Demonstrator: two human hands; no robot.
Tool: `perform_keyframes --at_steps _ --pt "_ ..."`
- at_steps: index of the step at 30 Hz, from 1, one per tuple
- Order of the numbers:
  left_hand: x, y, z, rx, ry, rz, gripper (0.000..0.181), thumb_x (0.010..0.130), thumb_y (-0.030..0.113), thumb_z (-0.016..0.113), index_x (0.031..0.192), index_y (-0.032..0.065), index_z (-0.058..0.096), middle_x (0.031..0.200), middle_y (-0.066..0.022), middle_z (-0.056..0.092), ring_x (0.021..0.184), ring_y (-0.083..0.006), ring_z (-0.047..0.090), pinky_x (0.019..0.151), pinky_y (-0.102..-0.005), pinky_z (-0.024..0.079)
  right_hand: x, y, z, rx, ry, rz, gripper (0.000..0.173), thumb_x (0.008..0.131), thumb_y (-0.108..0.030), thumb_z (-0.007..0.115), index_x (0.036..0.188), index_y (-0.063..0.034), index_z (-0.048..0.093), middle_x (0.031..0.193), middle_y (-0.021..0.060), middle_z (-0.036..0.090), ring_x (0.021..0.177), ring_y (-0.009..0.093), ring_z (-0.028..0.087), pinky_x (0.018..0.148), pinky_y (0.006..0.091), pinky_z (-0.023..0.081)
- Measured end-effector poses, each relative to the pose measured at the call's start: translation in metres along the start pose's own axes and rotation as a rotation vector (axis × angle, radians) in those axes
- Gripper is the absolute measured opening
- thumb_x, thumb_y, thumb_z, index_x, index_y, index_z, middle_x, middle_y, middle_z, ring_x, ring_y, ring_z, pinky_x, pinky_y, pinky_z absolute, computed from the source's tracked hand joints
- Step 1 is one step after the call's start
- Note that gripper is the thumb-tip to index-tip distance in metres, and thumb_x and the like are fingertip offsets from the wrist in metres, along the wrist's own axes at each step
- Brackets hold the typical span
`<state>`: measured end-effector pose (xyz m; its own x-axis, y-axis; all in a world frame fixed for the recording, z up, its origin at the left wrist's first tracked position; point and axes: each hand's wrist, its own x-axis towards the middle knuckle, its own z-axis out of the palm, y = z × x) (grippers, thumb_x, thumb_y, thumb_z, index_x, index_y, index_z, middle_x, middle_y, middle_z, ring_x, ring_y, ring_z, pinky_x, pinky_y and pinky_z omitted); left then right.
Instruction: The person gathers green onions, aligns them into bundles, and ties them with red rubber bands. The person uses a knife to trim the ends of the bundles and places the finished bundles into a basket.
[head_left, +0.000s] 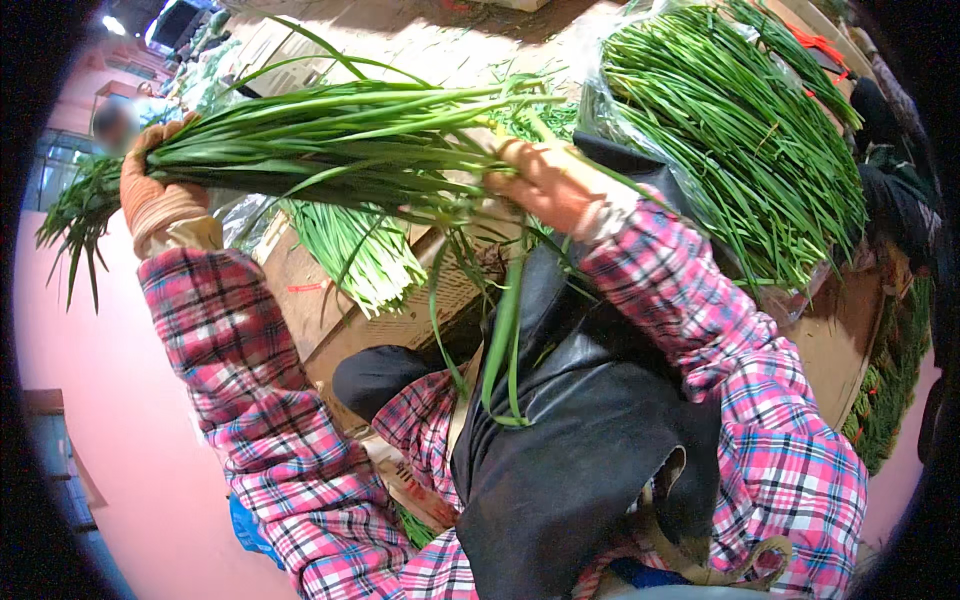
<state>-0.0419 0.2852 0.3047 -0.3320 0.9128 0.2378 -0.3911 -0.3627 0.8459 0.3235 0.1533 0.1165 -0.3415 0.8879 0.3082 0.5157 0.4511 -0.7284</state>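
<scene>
A long bunch of green leafy stalks, like garlic chives, (322, 142) stretches between my hands, raised in front of me. My left hand (154, 180), in an orange glove, is closed round the bunch near its drooping leaf tips. The gloved right hand (547, 180) is at the pale stem ends; whether its fingers grip them or only touch them cannot be told. Some loose leaves (510, 337) hang below the stem ends, over the black apron (570, 450) on my lap.
A big heap of the same stalks (735, 142) lies on clear plastic at the right. A smaller bunch (360, 255) rests on cardboard (292, 292) beyond my left forearm. Red ties (817, 45) lie at the upper right. Another person (116, 124) is at the far upper left.
</scene>
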Motion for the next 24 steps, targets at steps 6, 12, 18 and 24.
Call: perform_keyframes --at_steps 6,12,18,24 --pt "-0.003 0.007 -0.003 -0.044 -0.113 0.054 0.014 0.081 0.01 0.06 0.09 0.0 0.061 0.091 -0.0176 0.064 0.086 -0.0313 0.062 0.085 -0.0486 0.051 -0.079 0.079 -0.052 -0.269 -0.178 0.27 0.016 0.088 -0.025 0.058 0.09 -0.0092 0.058 0.073 0.0153 0.058 0.067 0.032 0.058 0.062 0.0382 0.048" --pt "-0.024 0.015 0.008 -0.502 -1.037 -0.442 0.046 0.089 0.028 0.058 0.119 -0.0046 0.046 0.098 -0.0099 0.054 0.091 -0.0218 0.054 0.092 -0.0408 0.042 -0.006 0.043 -0.106 0.039 -0.081 -0.151 0.051 0.088 -0.049 0.055 0.11 -0.0037 0.059 0.104 0.0108 0.064 0.097 0.021 0.06 0.083 0.0368 0.048" --pt "-0.085 -0.024 0.108 -0.622 -1.117 -0.452 0.027 0.088 0.014 0.056 0.105 -0.0009 0.041 0.081 0.0004 0.042 0.07 -0.0109 0.043 0.076 -0.0288 0.038 0.084 -0.024 -0.033 0.545 0.059 -0.244 0.075 0.081 -0.067 0.05 0.125 -0.0062 0.05 0.116 0.011 0.06 0.105 0.023 0.058 0.088 0.0402 0.047" --pt "0.001 0.02 -0.039 -0.203 -0.716 -0.39 0.023 0.091 0.023 0.053 0.098 0.002 0.05 0.109 -0.016 0.058 0.108 -0.0274 0.053 0.102 -0.0469 0.037 0.019 -0.007 0.057 1.334 0.009 0.331 0.089 0.076 -0.075 0.047 0.134 -0.0078 0.042 0.123 0.0119 0.057 0.109 0.025 0.056 0.092 0.043 0.046"
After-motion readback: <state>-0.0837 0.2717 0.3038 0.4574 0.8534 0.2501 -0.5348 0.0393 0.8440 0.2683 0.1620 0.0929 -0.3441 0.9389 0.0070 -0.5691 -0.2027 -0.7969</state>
